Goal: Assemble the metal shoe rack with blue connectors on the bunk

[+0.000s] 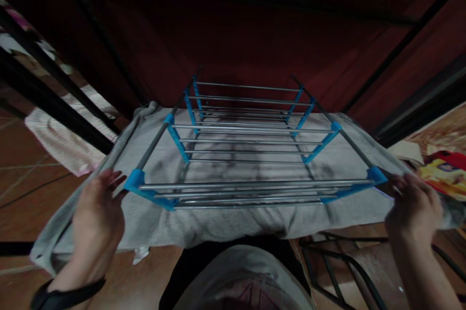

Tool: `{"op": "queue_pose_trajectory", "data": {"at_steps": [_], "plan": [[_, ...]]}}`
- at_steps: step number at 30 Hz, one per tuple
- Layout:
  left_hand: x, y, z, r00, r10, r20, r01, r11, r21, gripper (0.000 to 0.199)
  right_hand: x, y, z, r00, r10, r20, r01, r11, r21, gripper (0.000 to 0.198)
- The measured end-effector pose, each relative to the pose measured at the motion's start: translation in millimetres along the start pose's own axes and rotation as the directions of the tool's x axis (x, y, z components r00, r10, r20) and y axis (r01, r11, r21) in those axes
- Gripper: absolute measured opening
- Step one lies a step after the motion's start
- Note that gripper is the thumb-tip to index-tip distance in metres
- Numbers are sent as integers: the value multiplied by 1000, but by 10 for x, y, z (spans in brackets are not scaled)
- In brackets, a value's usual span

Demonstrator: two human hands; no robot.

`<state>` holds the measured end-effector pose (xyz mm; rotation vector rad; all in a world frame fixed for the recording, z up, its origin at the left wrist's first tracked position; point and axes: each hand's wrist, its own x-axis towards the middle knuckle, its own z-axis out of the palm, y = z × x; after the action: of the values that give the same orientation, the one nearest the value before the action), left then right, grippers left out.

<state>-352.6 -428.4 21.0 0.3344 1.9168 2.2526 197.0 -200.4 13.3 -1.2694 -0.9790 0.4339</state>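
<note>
A shoe rack of grey metal tubes (240, 184) with blue plastic connectors (176, 137) lies on its side on a grey cloth-covered table (225, 225). Several crossbars join its two sides, and the uprights run away from me. My left hand (99, 220) is beside the near left blue corner (135, 180), thumb and fingers apart. At the opposite end, my right hand (415, 210) has its fingertips by the near right blue corner (376, 175). Its fingers are loosely bent and apart. Whether either hand's fingertips touch the rack is hard to see in the dim light.
Behind the table rises a dark red panel (240, 33) with dark bars. A striped cloth (73, 128) hangs at left. On the right are a red and yellow cloth (446, 171) and, lower down, a black metal frame (335, 271). The floor is brown tile.
</note>
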Motion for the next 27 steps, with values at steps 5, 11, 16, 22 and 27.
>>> {"op": "queue_pose_trajectory", "data": {"at_steps": [5,11,16,22,27], "plan": [[-125,-818,-451,982,-135,131,90,949,302,24,-1318,402,-192,756,79,650,100,967,-233,22],[-254,-1291,-425,862,-144,485,-104,887,449,27,-2331,273,751,160,-279,947,584,800,137,38],[-220,-1486,-515,828,-80,556,-193,889,415,31,-2681,56,1538,-15,-155,988,778,618,109,44],[-205,-1628,-587,813,-47,580,-272,851,450,32,-2821,98,1810,-116,120,986,818,575,26,46],[-179,-1527,-515,816,-96,570,-232,848,476,30,-2743,-24,1769,-171,111,979,793,606,70,45]]}}
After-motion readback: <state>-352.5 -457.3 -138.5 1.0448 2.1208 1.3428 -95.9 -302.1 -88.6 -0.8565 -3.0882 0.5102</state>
